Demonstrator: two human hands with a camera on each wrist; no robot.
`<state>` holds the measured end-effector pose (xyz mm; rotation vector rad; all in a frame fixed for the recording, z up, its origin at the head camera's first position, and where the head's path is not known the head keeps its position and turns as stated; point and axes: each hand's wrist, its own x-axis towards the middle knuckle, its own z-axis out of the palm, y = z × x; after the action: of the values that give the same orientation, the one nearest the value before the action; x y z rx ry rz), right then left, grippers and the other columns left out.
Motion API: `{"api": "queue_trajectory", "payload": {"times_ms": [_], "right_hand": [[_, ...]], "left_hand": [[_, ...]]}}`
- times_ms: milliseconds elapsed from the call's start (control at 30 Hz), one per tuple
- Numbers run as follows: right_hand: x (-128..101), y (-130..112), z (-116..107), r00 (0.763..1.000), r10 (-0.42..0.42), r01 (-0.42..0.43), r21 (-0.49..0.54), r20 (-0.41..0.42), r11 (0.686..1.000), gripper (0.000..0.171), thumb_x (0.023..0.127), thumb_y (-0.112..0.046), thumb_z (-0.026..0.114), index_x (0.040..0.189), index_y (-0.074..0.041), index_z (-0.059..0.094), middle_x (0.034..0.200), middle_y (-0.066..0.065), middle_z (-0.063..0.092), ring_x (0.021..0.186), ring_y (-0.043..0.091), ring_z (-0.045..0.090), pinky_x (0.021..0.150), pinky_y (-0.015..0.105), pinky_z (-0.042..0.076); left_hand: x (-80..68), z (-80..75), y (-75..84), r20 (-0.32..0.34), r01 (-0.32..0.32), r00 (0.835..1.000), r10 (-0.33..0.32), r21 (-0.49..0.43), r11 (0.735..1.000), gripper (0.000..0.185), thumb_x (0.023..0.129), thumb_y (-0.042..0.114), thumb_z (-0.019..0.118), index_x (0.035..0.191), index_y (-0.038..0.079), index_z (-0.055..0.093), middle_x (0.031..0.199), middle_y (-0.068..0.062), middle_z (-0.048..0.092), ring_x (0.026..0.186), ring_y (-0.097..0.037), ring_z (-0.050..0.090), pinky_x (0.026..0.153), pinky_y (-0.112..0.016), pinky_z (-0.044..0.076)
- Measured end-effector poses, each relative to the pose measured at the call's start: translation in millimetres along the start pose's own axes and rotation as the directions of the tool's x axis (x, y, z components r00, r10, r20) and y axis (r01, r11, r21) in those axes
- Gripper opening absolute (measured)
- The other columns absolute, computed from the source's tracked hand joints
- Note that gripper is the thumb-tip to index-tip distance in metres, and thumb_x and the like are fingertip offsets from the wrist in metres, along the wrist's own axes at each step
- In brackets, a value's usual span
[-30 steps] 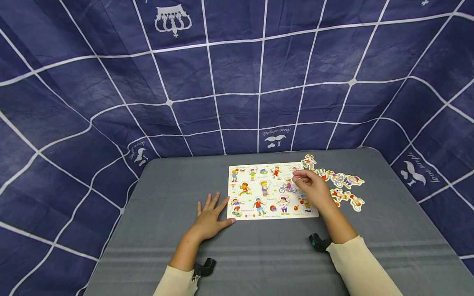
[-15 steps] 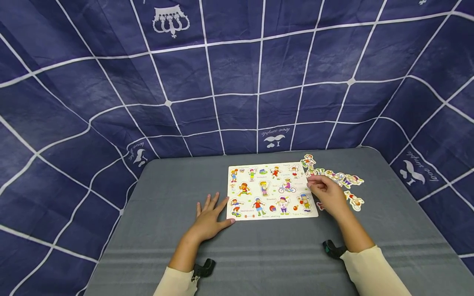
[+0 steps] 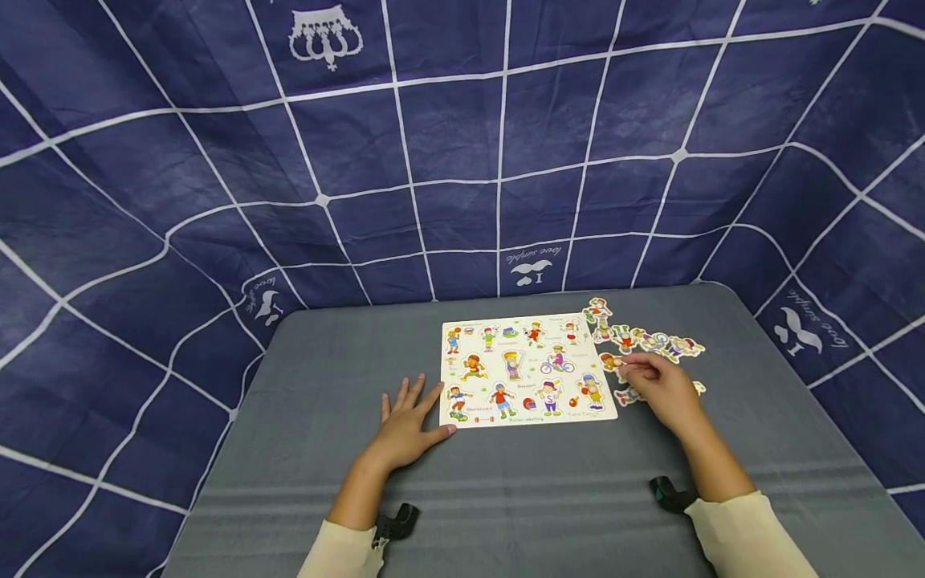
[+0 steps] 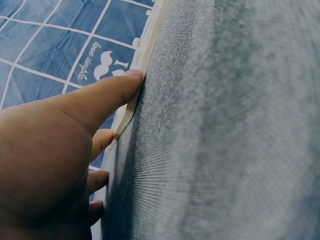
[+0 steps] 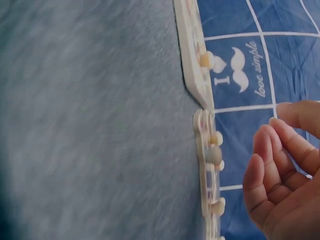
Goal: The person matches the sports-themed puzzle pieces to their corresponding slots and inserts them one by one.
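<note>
My left hand is spread flat, its thumb and fingertips at the left edge of a white wooden knob puzzle board printed with children playing sports. In the left wrist view, the thumb lies along the board's edge. Beyond the board's right side, my right hand hovers over loose puzzle pieces, its fingers loosely bent. One piece with a brown-haired figure shows just by the fingertips. From the right wrist, the thumb and index finger come close together with nothing seen between them, apart from the knobbed pieces below.
More puzzle pieces trail off to the right, among them a figure in a purple cap. A grey cloth covers the table. Blue checked curtains hang behind it and at both sides.
My right hand has moved from over the board's right part, past its edge, to the loose pieces. The left hand has stayed at the board's left edge.
</note>
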<state>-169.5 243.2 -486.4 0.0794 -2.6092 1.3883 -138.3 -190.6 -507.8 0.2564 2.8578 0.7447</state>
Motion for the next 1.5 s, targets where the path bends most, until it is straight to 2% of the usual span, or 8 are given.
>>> {"api": "queue_trajectory", "payload": {"times_ms": [167,400,833,1133,1500], "right_hand": [[-3,6,-4,0.999,0.017,-0.015,-0.038,0.037,0.999,0.025,0.096,-0.012,0.067,0.113,0.006,0.070,0.099,0.021,0.074,0.073,-0.014,0.057,0.064,0.011,0.047],[-6,11,-10,0.992,0.078,-0.058,-0.182,0.104,0.982,0.022,0.093,-0.016,0.070,0.107,0.001,0.073,0.092,0.013,0.075,0.068,-0.011,0.055,0.063,0.019,0.045],[-1,11,-13,0.975,0.124,-0.078,-0.239,0.184,0.968,0.018,0.092,-0.016,0.072,0.100,0.001,0.072,0.086,0.010,0.074,0.067,-0.002,0.055,0.062,0.022,0.044],[-2,13,-14,0.968,0.149,-0.090,-0.278,0.200,0.957,0.015,0.090,-0.017,0.071,0.091,-0.003,0.069,0.078,0.004,0.070,0.064,0.004,0.053,0.059,0.025,0.041],[-3,11,-13,0.965,0.167,-0.103,-0.292,0.204,0.951,0.014,0.090,-0.019,0.071,0.092,-0.004,0.069,0.080,0.002,0.069,0.068,0.011,0.056,0.060,0.026,0.041]], "left_hand": [[-0.1,-1.0,-0.2,0.001,0.005,1.000,-0.005,0.004,1.000,0.082,0.090,0.061,0.067,0.158,0.029,0.036,0.170,-0.012,0.017,0.158,-0.041,0.002,0.119,-0.072,-0.005],[0.0,0.2,-0.4,0.010,0.007,1.000,-0.007,0.001,1.000,0.082,0.090,0.060,0.067,0.158,0.030,0.037,0.170,-0.012,0.017,0.158,-0.040,0.002,0.120,-0.072,-0.005],[1.3,-0.2,0.1,0.007,0.007,1.000,-0.008,0.019,1.000,0.081,0.090,0.061,0.066,0.158,0.031,0.036,0.170,-0.012,0.017,0.159,-0.040,0.001,0.120,-0.072,-0.005],[1.8,0.4,-0.4,0.008,0.004,1.000,-0.005,0.018,1.000,0.081,0.090,0.061,0.067,0.158,0.030,0.037,0.170,-0.013,0.017,0.159,-0.040,0.002,0.120,-0.072,-0.005],[1.1,0.2,-0.4,0.005,0.008,1.000,-0.008,0.019,1.000,0.080,0.090,0.061,0.067,0.158,0.030,0.037,0.170,-0.012,0.017,0.159,-0.040,0.002,0.120,-0.072,-0.005]]}}
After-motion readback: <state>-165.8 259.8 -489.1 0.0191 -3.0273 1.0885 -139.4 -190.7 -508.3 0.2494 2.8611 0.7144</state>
